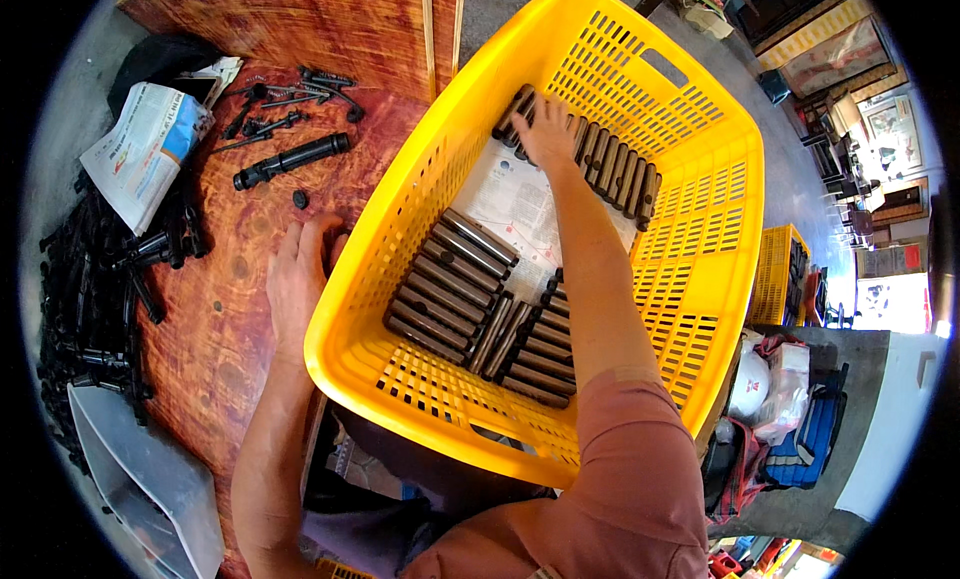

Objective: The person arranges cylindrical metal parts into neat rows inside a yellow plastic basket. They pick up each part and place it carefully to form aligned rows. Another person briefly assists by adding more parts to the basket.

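Observation:
A big yellow slotted crate (720,209) stands tilted on a reddish wooden table (215,349). Rows of dark metal cylinders (455,279) lie on a sheet of paper (510,204) at its bottom. My right hand (547,129) reaches deep into the crate and rests on the far row of cylinders (610,169), fingers spread over them. My left hand (297,274) lies flat on the table just left of the crate's wall, fingers apart, holding nothing.
A heap of black metal parts (95,299) fills the table's left edge, with a folded newspaper (140,149), a long black rod (290,161) and small bolts (300,87) behind. A grey tray (150,479) sits front left. Another yellow crate (780,274) and bags (790,419) are at right.

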A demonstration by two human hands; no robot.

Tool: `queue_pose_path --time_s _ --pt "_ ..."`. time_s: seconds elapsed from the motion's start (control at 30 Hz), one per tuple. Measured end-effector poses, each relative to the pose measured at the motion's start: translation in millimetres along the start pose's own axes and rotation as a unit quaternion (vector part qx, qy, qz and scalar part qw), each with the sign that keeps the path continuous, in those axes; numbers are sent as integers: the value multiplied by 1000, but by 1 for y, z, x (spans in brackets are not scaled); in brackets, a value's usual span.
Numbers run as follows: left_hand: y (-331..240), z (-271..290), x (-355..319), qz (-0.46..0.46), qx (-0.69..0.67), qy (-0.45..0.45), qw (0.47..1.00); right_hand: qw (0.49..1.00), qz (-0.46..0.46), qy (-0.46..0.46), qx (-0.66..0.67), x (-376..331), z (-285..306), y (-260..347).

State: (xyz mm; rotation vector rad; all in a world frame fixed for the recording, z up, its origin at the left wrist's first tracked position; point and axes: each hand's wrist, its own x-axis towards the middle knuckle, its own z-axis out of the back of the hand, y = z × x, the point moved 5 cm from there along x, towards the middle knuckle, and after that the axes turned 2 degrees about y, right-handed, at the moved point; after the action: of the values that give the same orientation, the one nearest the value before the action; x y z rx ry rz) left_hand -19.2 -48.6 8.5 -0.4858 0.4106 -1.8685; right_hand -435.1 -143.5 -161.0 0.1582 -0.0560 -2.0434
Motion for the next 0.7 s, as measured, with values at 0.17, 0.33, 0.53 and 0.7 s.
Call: queue_pose_path --time_s 0.17,0.33,0.53,0.7 --pt "1 -1 0 -8 3 -4 1000 992 -118 -48 -18 -14 -9 -63" --pt "4 -2 1 -22 8 -21 999 993 -121 -8 1 -18 -21 -72" --pt "7 -6 2 -17 -9 -13 1000 971 -183 -155 -13 -42 3 -95" --pt "1 -2 -1 -51 -25 -44 997 957 -269 -73 79 -65 -19 -140"
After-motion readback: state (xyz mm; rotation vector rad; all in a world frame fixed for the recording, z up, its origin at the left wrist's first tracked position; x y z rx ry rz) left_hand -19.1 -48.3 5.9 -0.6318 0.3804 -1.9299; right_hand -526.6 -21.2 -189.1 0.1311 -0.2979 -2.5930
